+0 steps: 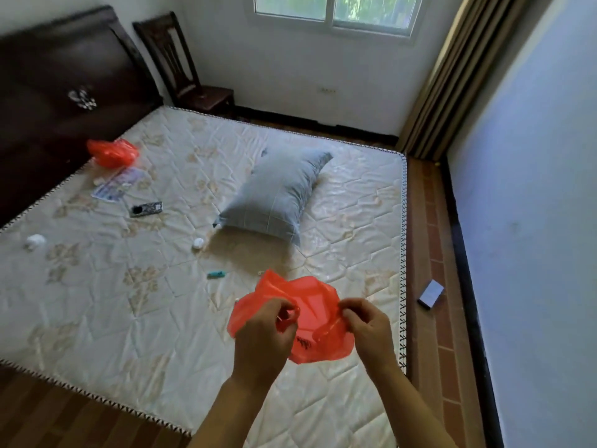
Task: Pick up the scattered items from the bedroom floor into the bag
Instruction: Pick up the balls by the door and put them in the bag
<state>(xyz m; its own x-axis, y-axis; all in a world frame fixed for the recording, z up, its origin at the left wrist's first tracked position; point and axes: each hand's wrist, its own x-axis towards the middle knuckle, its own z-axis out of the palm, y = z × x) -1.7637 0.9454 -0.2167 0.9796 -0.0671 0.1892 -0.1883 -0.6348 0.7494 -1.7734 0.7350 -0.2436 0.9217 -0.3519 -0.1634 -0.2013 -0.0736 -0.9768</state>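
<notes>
- Red plastic bag (pixel 311 313) held up over the near right part of the mattress (pixel 135 344), crumpled, dark print near its lower middle.
- Left hand (pixel 262 331) at the bag's left edge, fingers curled and pinching the thin film.
- Right hand (pixel 366 321) at the bag's right edge, thumb and fingers pinched on the plastic; both hands just apart, the bag stretched between.
- Small blue box (pixel 431 294) lying on the red-brown floor (pixel 433 367) to the right of the mattress, near the dark skirting.
- Grey-blue pillow (pixel 277 195) lying mid-mattress, tilted toward the far right corner.
- Second red bag (pixel 111 152) crumpled near the dark headboard (pixel 48 92).
- Printed paper packet (pixel 117 184) just below that bag; dark flat remote-like item (pixel 146 209) nearer the middle.
- White crumpled wads: one (pixel 35 241) at the left edge, one (pixel 197 243) just beside the pillow's near corner.
- Small teal object (pixel 215 274) between pillow and held bag; kind unclear.
- Dark wooden chair (pixel 185 69) beyond the mattress, under the window (pixel 332 11); striped curtain (pixel 442 79) at right.
</notes>
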